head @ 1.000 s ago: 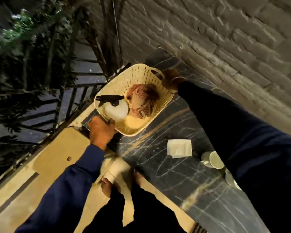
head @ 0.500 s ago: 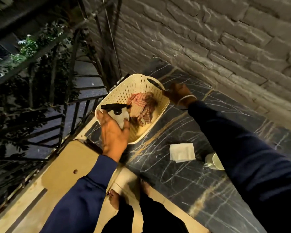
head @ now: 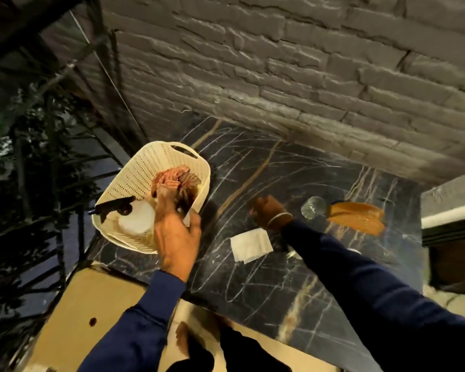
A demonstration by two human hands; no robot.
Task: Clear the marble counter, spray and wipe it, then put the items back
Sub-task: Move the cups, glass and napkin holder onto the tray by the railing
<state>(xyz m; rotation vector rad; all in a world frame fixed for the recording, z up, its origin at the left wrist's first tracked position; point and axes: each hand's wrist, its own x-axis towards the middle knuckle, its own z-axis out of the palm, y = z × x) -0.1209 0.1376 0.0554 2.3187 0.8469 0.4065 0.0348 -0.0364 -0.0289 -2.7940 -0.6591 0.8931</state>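
Note:
A cream perforated basket (head: 134,175) stands at the left end of the black marble counter (head: 293,183). Inside lie a white spray bottle (head: 134,221) with a black trigger head and a red striped cloth (head: 172,175). My left hand (head: 175,224) reaches into the basket, its fingers closing on the cloth. My right hand (head: 266,210) hovers over the counter's middle, holding nothing, fingers loosely curled. A folded white napkin (head: 250,244) lies on the marble in front of it.
A clear glass (head: 313,208) and an orange woven tray (head: 357,217) sit on the counter to the right. A grey brick wall backs the counter. A dark railing with plants is at the left. A ledge juts in at the far right.
My left hand moved from the basket's near rim, past the spray bottle, onto the cloth. My right hand let go of the basket's far rim and drew back to the counter's middle.

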